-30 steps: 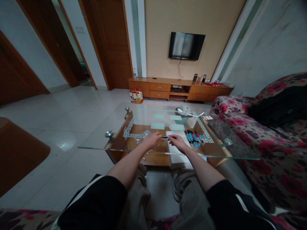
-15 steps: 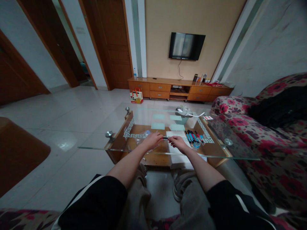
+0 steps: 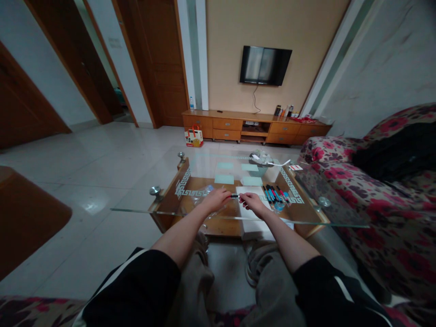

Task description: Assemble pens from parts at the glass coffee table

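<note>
A slim dark pen is held level between my two hands, above the glass table. My left hand is closed round its left end. At its right end, which looks pale, the fingers of my right hand are pinched together; whether they also hold a small part is too small to tell. Several black, blue and red pens lie in a group to the right of my right hand. Close to them is a small light-blue round thing. A crumpled clear plastic wrapper lies by my left hand.
The glass tabletop has sharp-looking corners and metal supports. A white box shows below the glass, near my knees. Toward the table's far side stands a basket with plastic in it. A flowered sofa is at the right.
A pale stretch now shows between the pen's dark body and my right fingers, which have shifted very slightly to the right. My left hand has stayed in place.
</note>
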The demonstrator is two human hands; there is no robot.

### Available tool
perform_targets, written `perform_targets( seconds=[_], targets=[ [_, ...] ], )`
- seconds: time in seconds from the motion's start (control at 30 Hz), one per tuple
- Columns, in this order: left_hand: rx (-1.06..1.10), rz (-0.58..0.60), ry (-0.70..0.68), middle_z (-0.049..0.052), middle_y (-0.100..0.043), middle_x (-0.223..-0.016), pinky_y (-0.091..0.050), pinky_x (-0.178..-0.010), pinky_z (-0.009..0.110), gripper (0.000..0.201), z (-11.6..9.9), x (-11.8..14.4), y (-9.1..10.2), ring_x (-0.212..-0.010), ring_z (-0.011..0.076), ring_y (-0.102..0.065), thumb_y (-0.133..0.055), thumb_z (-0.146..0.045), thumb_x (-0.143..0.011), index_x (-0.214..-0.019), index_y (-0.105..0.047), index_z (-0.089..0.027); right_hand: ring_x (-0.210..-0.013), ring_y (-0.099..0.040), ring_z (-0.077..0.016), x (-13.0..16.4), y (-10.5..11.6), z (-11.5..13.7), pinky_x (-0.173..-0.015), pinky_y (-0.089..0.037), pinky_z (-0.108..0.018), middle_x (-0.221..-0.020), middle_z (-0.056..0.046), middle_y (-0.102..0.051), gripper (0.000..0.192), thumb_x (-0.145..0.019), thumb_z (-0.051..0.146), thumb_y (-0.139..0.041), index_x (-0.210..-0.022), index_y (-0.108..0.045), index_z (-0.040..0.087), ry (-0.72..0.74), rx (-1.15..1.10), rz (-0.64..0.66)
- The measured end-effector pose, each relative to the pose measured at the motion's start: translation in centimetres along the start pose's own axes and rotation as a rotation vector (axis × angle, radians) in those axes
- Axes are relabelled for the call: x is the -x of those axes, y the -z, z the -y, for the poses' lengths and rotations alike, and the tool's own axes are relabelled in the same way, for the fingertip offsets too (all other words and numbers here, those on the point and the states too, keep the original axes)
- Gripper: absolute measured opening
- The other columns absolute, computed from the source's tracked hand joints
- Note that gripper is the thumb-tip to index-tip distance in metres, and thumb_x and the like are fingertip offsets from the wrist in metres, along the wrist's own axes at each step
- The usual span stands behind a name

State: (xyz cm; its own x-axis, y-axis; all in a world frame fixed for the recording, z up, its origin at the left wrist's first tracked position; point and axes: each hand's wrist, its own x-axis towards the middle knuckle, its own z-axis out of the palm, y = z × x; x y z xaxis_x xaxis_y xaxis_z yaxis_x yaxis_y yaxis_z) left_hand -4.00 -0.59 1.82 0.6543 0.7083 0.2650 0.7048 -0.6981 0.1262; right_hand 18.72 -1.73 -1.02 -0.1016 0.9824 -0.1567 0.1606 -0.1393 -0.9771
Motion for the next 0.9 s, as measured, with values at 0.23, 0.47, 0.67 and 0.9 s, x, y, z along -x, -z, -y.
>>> perform_targets(
  seconds=[0.23, 0.47, 0.67, 0.9],
  targets=[
    [-0.036, 0.0, -0.005, 0.006, -0.063, -0.093, -0.042, -0.068, 0.026, 0.028, 0.0, 0.1, 0.0, -0.08, 0.017, -0.059, -0.044, -0.037, -0.1, -0.1, -0.067, -0.02, -0.054, -0.053, -0.0101, 0.0, 0.1, 0.0, -0.044, -0.036, -0.019, -0.077, -0.004, -0.069, 0.024, -0.083, 0.038, -0.064, -0.09, -0.067, 0.015, 0.017, 0.019, -0.051],
    [-0.037, 0.017, 0.012, 0.007, -0.064, -0.094, -0.044, -0.072, 0.027, 0.024, 0.3, 0.1, -0.2, -0.084, 0.018, -0.06, -0.048, -0.033, -0.098, -0.097, -0.068, -0.019, -0.072, -0.063, -0.0173, -1.0, 1.5, -0.6, -0.069, -0.047, -0.028, -0.079, -0.004, -0.071, 0.013, -0.08, 0.03, -0.065, -0.082, -0.069, 0.017, 0.291, 0.486, -0.268],
    [-0.021, 0.041, 0.03, 0.008, -0.064, -0.094, -0.044, -0.072, 0.028, 0.024, 0.4, 0.2, -0.2, -0.084, 0.0184, -0.06, -0.048, -0.031, -0.098, -0.097, -0.068, -0.018, -0.088, -0.061, -0.0203, -0.8, 2.6, -0.1, -0.082, -0.044, -0.029, -0.089, -0.007, -0.069, 0.01, -0.081, 0.018, -0.062, -0.087, -0.07, 0.017, 0.368, 0.939, -0.24],
    [-0.027, 0.032, 0.043, 0.007, -0.064, -0.095, -0.045, -0.073, 0.029, 0.023, 0.5, 0.4, -0.4, -0.085, 0.0189, -0.061, -0.047, -0.031, -0.098, -0.098, -0.067, -0.019, -0.103, -0.056, -0.0218, -0.2, 2.8, 0.0, -0.094, -0.04, -0.03, -0.101, -0.01, -0.065, 0.016, -0.083, 0.017, -0.06, -0.094, -0.072, 0.017, 0.32, 1.08, -0.206]
  ],
)
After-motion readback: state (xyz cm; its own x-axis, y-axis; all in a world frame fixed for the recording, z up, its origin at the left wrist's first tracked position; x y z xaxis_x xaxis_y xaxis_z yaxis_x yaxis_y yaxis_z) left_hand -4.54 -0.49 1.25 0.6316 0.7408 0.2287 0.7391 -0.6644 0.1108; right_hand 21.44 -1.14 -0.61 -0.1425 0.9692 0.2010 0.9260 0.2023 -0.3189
